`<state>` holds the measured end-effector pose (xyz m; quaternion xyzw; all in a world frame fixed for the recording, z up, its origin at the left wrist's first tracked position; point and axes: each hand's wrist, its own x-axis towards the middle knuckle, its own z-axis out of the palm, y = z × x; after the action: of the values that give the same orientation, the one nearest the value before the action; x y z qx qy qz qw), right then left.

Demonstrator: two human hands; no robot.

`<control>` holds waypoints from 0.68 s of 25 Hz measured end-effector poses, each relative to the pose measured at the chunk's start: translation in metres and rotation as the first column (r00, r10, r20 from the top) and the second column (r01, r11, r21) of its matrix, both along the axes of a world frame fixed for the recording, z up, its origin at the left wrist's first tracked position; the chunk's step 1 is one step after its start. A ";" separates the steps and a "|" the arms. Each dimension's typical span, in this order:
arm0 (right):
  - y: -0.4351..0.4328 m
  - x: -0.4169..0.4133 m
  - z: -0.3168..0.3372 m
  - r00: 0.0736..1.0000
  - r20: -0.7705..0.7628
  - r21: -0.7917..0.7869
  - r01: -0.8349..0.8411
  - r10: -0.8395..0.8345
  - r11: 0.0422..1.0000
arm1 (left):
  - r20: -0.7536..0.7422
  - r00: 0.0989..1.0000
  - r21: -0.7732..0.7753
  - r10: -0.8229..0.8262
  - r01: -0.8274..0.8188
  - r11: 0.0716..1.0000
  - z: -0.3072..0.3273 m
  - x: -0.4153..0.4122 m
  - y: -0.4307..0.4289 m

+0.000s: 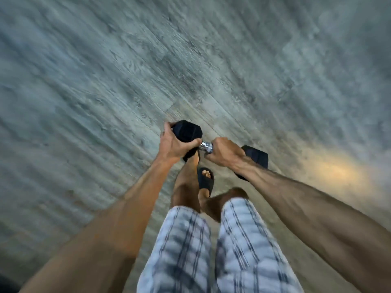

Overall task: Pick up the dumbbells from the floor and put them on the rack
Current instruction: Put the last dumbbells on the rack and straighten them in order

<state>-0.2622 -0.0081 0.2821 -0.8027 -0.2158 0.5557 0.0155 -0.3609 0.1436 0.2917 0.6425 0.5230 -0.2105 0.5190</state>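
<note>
Grey wood-grain plank floor (190, 60), smeared by motion blur, filling the whole background of the head view.

Far left: bare left forearm (118, 225) reaching forward and down from the lower left corner.

Left of centre: left hand (172, 144) clamped over the near head of the dumbbell (187, 132), fingers wrapped over its top edge and thumb pressed along its inner face beside the bar. Black, hexagonal weight head, held in the air in front of the shins and hiding the forward foot.

Centre: short stretch of chrome handle (207, 146) showing between the two hands. Below it, one black slide sandal (204, 182) on the rear foot, toes visible, flat on the floor; bare legs above it, then pale plaid shorts (211, 250) at the bottom edge.

Right of centre: right hand (225, 152) curled tightly round the handle, knuckles upward, touching the chrome just beside the left thumb. Second black weight head (257, 156) partly hidden behind the right wrist.

Right: bare right forearm (317, 208) running in from the lower right corner. Warm orange patch of light (336, 170) on the floor beyond it.
</note>
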 end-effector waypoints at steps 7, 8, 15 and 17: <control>0.035 0.045 0.180 0.954 0.108 0.108 -0.290 0.278 0.951 | 0.101 0.961 0.026 0.257 -0.261 0.965 0.185 0.004 0.001; 0.040 0.049 0.192 0.941 0.119 0.117 -0.331 0.318 0.936 | 0.115 0.948 0.036 0.295 -0.301 0.953 0.197 0.003 -0.001; 0.093 0.050 0.249 0.751 0.114 0.186 -0.660 0.651 0.728 | 0.174 0.751 0.067 0.637 -0.655 0.753 0.259 -0.032 -0.012; 0.113 0.039 0.257 0.651 0.135 0.182 -0.758 0.747 0.627 | 0.188 0.679 0.085 0.709 -0.731 0.677 0.265 -0.046 -0.014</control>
<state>-0.2227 0.1050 0.5389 -0.6451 -0.5918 0.4646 -0.1333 -0.4072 0.1293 0.5564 0.4349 0.7110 0.0973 0.5440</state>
